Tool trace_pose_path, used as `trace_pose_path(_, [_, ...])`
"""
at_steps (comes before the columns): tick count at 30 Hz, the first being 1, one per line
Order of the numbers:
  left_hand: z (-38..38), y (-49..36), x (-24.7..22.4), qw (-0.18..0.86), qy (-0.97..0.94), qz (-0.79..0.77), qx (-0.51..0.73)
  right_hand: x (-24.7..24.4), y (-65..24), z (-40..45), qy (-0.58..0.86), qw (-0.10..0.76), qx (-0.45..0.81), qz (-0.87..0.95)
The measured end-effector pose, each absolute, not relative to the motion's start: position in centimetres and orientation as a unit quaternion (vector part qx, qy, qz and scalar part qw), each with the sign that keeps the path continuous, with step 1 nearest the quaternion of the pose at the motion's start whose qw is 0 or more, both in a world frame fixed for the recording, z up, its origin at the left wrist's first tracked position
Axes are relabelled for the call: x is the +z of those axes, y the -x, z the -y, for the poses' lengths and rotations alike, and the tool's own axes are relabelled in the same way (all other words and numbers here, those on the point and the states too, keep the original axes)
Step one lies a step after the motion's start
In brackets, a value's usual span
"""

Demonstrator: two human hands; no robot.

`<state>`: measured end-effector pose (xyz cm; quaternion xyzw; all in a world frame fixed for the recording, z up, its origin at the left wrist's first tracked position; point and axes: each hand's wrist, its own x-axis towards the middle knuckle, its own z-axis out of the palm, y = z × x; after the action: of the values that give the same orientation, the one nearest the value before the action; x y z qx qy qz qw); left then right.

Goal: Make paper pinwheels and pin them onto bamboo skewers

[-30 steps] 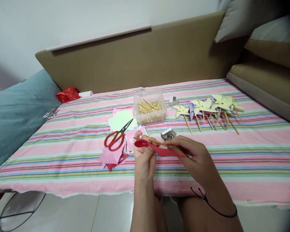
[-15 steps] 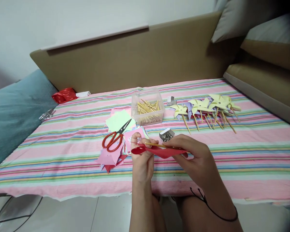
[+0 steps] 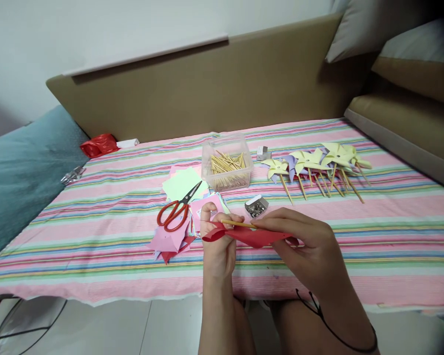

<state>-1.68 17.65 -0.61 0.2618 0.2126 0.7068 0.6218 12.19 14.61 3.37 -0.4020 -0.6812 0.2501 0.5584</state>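
My left hand [image 3: 219,249] is closed on the left end of a piece of red paper [image 3: 257,238], which curls into a loop there. A thin wooden stick [image 3: 239,224] lies along the paper's upper side, between my two hands. My right hand [image 3: 309,241] pinches the paper's right part between thumb and fingers, its fingertips near the stick's right end. Just beyond my hands is a small open box of metal pins [image 3: 256,207]. Scissors with red handles [image 3: 175,215] lie left of my left hand, on and beside loose coloured paper pieces [image 3: 168,240].
A clear plastic box [image 3: 227,185] of wooden sticks stands behind my hands. Finished paper pinwheels [image 3: 309,160] are piled at right, near a small grey box [image 3: 263,154]. Pale green paper [image 3: 183,182] lies left of the plastic box. A red plastic bag [image 3: 99,145] sits at far left.
My right hand has shifted slightly right and down, with the paper's right part. My left hand stays nearly in place, still gripping the paper.
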Motion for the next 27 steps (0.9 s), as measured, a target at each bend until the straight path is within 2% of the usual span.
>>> trace_pose_path(27, [-17.57, 1.34, 0.03, 0.613, -0.271, -0.216, 0.710, 3.85, -11.95, -14.40, 0.401, 0.571, 0.222, 0.681])
